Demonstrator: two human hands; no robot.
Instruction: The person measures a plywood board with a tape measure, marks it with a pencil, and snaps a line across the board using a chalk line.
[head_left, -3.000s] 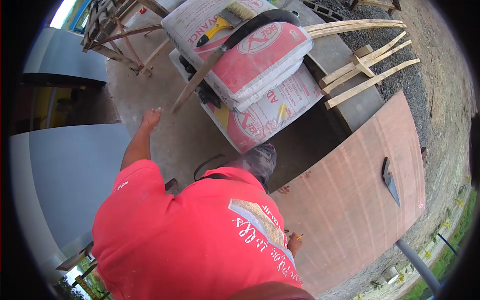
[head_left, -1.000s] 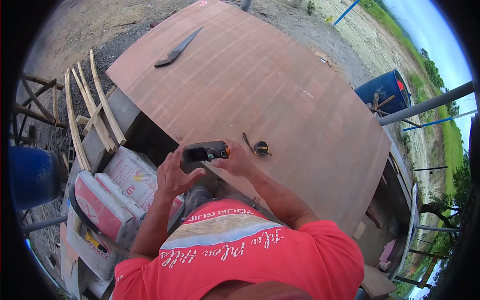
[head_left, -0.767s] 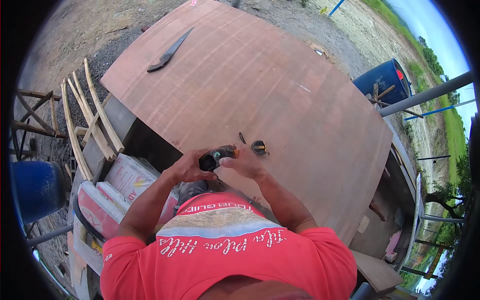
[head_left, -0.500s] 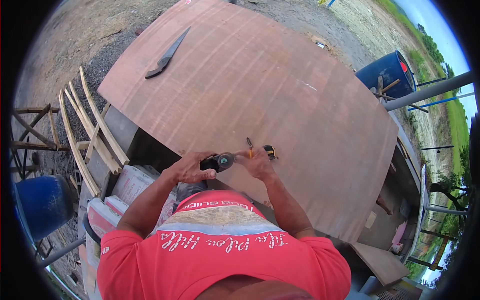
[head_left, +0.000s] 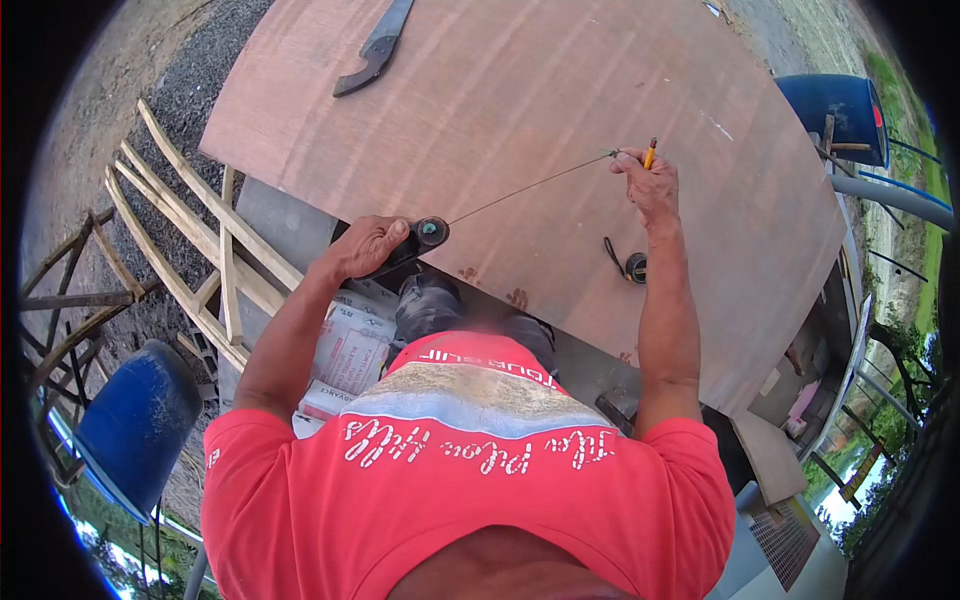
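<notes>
My left hand (head_left: 372, 246) is closed around a black chalk line reel (head_left: 431, 232) at the near edge of the plywood sheet (head_left: 520, 120). From the reel a thin dark string (head_left: 530, 187) stretches taut over the sheet, up and to the right. Its end is pinched in my right hand (head_left: 650, 185), which also grips a short yellow pencil (head_left: 650, 153) pointing upward between the fingers. Below that hand, a black and yellow tape measure (head_left: 635, 267) with a wrist strap lies on the plywood, apart from both hands.
A handsaw (head_left: 374, 60) lies on the sheet's far left part. Wooden strips (head_left: 200, 235) lean at the left, near a blue drum (head_left: 140, 425). Printed boxes or bags (head_left: 350, 345) sit below the near edge. Another blue drum (head_left: 830, 115) and a grey pole (head_left: 890, 200) stand at right.
My right hand has moved away up and right, drawing string out of the reel. My left hand has shifted slightly up with the reel. The tape measure now lies uncovered.
</notes>
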